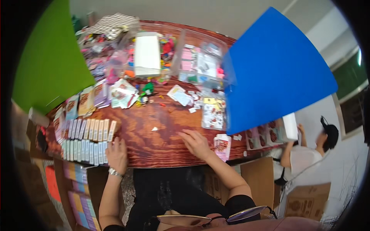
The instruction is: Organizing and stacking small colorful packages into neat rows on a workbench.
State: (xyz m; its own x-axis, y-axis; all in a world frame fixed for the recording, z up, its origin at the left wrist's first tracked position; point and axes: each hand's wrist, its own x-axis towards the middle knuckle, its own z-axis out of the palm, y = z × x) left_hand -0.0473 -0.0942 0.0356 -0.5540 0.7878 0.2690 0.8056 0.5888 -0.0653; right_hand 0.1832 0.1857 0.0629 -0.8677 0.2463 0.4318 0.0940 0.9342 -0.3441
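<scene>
My left hand [116, 154] lies flat at the near edge of the wooden table [162, 123], its fingertips touching the right end of the rows of small flat packets [88, 140]. My right hand [196, 143] rests palm down on bare wood near the middle, fingers spread, holding nothing. Just right of it lies a pink and white packet [222, 146]. A small white scrap [154, 129] sits on the wood beyond my hands.
A green panel [50, 57] stands at the left and a blue panel [277, 69] at the right. A white box [147, 54], clear bags, cards and small toys crowd the far side. Another person [308, 152] works at the right; cardboard boxes [304, 200] stand below.
</scene>
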